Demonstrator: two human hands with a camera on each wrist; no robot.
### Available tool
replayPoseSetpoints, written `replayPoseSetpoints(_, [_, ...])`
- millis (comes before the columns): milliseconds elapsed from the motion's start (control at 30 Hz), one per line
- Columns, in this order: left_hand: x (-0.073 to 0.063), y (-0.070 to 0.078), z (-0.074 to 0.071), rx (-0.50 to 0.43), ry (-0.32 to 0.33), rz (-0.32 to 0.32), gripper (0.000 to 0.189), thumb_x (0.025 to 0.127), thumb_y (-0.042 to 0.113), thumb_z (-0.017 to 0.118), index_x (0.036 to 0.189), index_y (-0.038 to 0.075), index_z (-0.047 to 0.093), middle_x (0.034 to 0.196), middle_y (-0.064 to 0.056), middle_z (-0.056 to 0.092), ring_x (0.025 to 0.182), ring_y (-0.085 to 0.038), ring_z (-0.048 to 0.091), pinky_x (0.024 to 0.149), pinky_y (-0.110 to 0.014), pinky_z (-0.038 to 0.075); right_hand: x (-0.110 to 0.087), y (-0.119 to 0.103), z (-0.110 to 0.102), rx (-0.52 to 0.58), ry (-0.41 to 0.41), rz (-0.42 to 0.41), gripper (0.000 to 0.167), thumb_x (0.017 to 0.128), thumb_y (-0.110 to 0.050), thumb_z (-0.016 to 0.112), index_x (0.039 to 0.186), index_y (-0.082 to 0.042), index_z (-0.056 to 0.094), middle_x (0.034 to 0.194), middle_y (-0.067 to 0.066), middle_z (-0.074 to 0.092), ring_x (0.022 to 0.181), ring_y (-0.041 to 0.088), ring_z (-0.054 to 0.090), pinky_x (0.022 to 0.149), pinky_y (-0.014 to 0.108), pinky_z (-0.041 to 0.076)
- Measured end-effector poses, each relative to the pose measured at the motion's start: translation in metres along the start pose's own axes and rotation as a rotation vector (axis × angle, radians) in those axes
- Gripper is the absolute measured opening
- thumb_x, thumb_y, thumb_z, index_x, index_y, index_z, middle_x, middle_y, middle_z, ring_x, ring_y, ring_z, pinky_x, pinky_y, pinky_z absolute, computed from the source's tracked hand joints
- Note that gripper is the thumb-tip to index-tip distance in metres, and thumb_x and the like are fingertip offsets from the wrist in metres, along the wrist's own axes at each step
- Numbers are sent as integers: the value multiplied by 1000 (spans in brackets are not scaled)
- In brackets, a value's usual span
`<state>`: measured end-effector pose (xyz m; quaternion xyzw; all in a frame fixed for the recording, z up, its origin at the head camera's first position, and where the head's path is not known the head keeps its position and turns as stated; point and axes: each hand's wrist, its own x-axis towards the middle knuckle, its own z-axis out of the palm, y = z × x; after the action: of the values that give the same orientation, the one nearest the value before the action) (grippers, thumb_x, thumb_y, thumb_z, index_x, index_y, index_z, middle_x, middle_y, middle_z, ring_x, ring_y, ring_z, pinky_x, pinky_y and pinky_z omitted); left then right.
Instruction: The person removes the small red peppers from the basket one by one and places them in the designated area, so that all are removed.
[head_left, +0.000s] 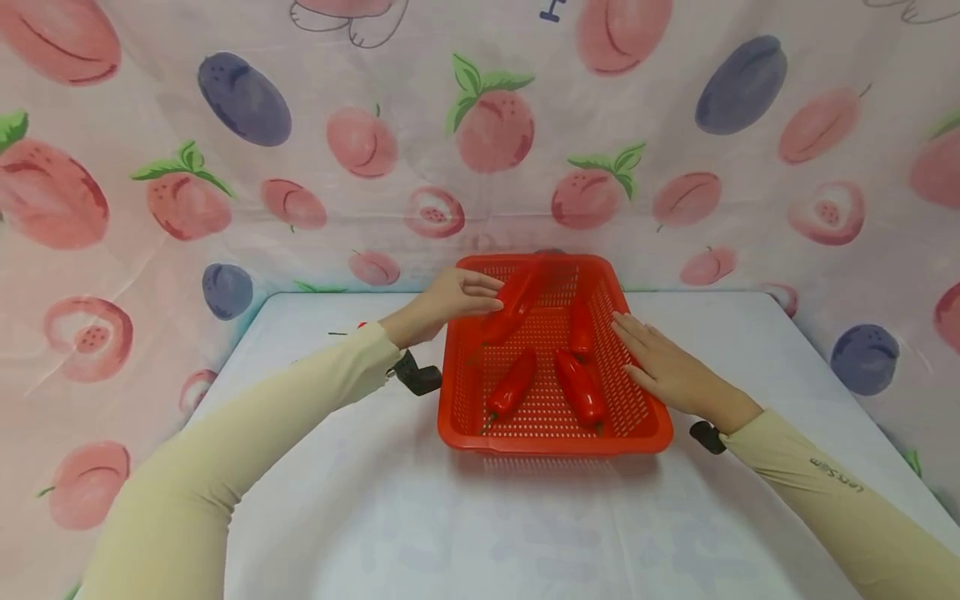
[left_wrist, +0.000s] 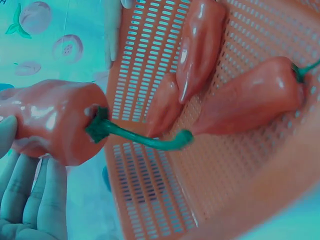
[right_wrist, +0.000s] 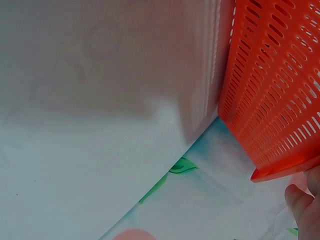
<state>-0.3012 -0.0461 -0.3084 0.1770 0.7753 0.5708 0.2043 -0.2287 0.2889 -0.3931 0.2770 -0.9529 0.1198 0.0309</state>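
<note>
A red pepper (head_left: 517, 298) with a green stem is held in my left hand (head_left: 450, 302), above the left back part of a red plastic basket (head_left: 555, 446). In the left wrist view the thumb and fingers lie on either side of this pepper (left_wrist: 60, 120), its stem pointing over the basket. Three more red peppers lie inside: one at the front left (head_left: 513, 385), another at the front right (head_left: 581, 392), and a third (head_left: 581, 327) behind that. My right hand (head_left: 660, 362) rests at the basket's right rim, fingers extended; the right wrist view catches only its fingertips beside the rim.
The basket stands on a white table (head_left: 360, 517) against a fruit-patterned cloth (head_left: 480, 200). A thin dark stem-like piece (head_left: 338, 333) and a bit of red (head_left: 362, 324) show behind the left forearm. Black wrist devices (head_left: 417, 375) sit under both wrists.
</note>
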Motion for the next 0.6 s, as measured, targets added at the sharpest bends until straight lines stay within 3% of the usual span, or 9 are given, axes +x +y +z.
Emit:
replayPoseSetpoints(400, [-34,9,-38,183,-60,-73,39,89,15,64,125,2,57,125,-15,62,112,-26,62,101,-39,47,0,0,1,3,13,-2,61,97,-22,45,147,3,22,156,20,18,143,37,18,118,50,16])
replayPoseSetpoints(600, [-46,7,-63,246,-105,-69,37,88,15,64,122,-1,60,115,-15,68,102,-21,66,94,-39,52,0,0,2,7,22,-11,61,97,-21,45,147,3,22,156,19,17,143,36,17,119,46,12])
